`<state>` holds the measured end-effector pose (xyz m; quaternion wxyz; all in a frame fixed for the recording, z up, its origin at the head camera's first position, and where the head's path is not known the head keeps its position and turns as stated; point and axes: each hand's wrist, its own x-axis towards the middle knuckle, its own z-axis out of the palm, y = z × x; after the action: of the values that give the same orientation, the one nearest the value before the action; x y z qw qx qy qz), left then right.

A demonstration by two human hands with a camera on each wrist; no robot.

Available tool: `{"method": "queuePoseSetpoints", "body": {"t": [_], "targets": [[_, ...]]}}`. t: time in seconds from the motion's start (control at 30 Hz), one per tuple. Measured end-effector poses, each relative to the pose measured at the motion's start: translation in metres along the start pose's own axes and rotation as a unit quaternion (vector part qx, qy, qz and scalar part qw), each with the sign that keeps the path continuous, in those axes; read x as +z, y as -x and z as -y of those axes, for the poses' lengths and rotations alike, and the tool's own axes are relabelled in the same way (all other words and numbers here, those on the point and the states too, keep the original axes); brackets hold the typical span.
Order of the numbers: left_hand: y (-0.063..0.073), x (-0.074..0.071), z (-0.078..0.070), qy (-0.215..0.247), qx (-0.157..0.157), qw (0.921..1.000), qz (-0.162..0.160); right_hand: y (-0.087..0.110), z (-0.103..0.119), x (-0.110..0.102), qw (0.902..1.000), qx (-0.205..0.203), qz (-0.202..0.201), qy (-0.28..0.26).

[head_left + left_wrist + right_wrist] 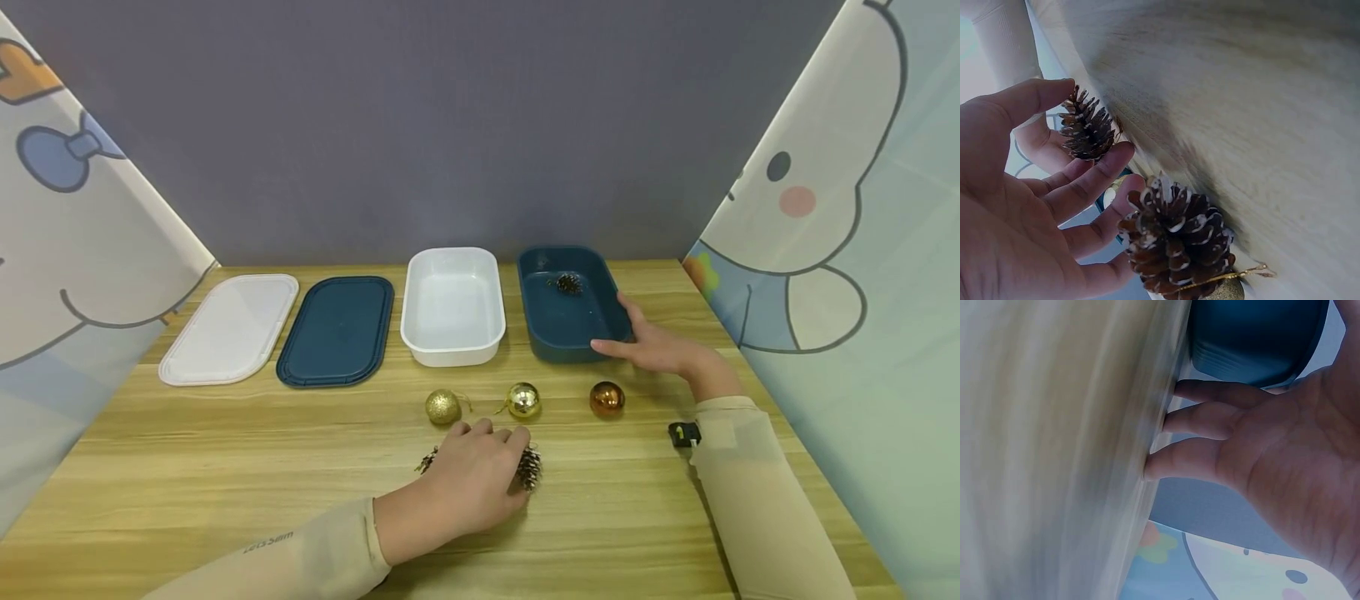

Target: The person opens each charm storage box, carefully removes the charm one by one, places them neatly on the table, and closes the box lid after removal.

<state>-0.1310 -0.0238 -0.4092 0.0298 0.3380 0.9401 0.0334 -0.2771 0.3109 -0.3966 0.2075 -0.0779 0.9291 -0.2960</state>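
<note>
My left hand [476, 479] reaches low over the wooden table and pinches a brown pine cone [1087, 128] between thumb and index finger. In the head view that pine cone [529, 468] shows beyond the knuckles. A second pine cone [1179, 240], white-tipped with a gold string, lies by the little finger, mostly covered by the hand from above. My right hand [660, 343] rests against the right front corner of a dark blue box [566, 354], thumb at the rim. Its fingers [1194, 419] are straight, tips at the table. One small pine cone [569, 284] lies inside the blue box.
A white box [453, 357] stands left of the blue one. Farther left lie a dark blue lid [335, 332] and a white lid [230, 329]. A glittery gold ball [442, 407], a shiny gold ball [523, 400] and a copper ball [607, 400] sit before the boxes.
</note>
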Motion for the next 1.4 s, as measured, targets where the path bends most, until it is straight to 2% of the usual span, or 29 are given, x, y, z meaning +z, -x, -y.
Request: {"method": "queuePoseSetpoints", "body": {"t": [1.03,1.4], "targets": [[-0.0012,-0.0036,-0.0026,-0.002,0.017,0.9998,0.011,-0.0021,-0.0006,-0.0006,0.9999,0.008,0.004,-0.005],[-0.0027,-0.0043,-0.0019,0.009,0.014,0.9997,0.016,-0.0025,0.0008,-0.0005,0.9999,0.008,0.006,-0.011]]}}
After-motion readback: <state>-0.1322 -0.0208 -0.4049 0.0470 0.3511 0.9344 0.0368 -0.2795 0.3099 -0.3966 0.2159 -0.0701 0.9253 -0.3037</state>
